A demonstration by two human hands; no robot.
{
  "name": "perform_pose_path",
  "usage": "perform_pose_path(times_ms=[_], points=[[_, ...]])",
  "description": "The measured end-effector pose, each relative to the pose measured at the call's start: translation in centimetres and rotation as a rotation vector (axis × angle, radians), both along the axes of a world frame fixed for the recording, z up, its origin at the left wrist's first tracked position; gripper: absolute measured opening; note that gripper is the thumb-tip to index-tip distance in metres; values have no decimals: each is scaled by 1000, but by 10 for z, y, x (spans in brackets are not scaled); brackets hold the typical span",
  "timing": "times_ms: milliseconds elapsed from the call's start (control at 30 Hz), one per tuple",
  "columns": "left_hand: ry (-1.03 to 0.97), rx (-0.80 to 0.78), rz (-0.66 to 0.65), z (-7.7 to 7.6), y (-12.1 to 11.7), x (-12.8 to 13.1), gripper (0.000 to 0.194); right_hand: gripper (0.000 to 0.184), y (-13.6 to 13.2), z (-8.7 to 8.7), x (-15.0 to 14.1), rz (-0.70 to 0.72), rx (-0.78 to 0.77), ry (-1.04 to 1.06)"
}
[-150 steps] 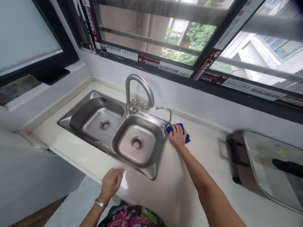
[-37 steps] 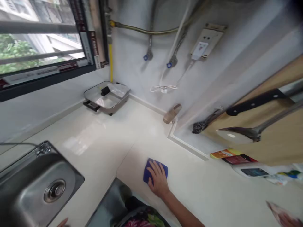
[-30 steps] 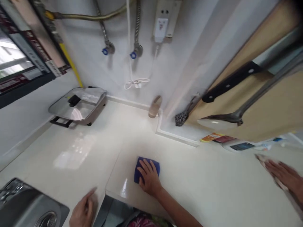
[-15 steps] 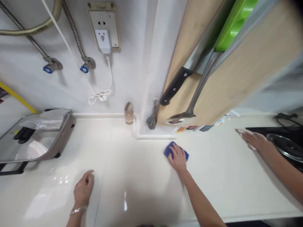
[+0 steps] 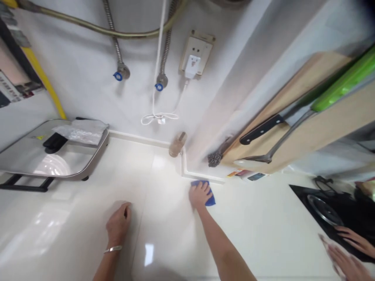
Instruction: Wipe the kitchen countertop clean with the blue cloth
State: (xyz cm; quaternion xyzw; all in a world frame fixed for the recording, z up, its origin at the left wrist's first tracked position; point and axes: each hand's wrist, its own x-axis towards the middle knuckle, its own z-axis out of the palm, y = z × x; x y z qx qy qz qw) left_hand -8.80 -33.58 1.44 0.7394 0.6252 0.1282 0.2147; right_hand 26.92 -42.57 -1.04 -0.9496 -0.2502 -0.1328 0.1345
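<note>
My right hand (image 5: 198, 194) presses flat on a blue cloth (image 5: 209, 199) on the cream countertop (image 5: 164, 230), close to the raised ledge at the wall corner. Its fingers are spread over the cloth. My left hand (image 5: 118, 224), with a bracelet at the wrist, rests on the counter with loosely curled fingers and holds nothing.
An electric pan with a glass lid (image 5: 49, 154) stands at the left. A small jar (image 5: 177, 144) and a scrubber (image 5: 215, 158) sit by the wall. Wooden boards, a knife (image 5: 260, 128) and a ladle lean at the right. Another person's hands (image 5: 348, 253) wipe near the black hob (image 5: 322, 207).
My right hand slid the blue cloth from the open counter up to the ledge corner. The view swung left. The other person's hands moved toward the hob.
</note>
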Motion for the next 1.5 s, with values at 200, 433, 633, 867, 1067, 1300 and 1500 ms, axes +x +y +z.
perform_pose_path(times_ms=[200,433,633,867,1067,1300,1500], points=[[-3,32,-11,-7,0,-1,34,58,39,1,-97,439,-109,98],[10,42,8,2,-2,0,31,58,22,13,-164,945,33,295],[-75,107,62,14,-8,0,29,52,-70,2,-139,893,473,442],[-109,261,-111,26,-21,68,35,46,-262,-39,-27,636,429,294],[-80,328,-279,-1,-68,139,44,43,-318,-50,-1,620,402,176],[-48,430,-442,-5,-98,92,57,46,-311,-43,-10,601,336,100],[-114,363,-409,2,-108,76,39,48,-314,-41,-8,586,302,100]])
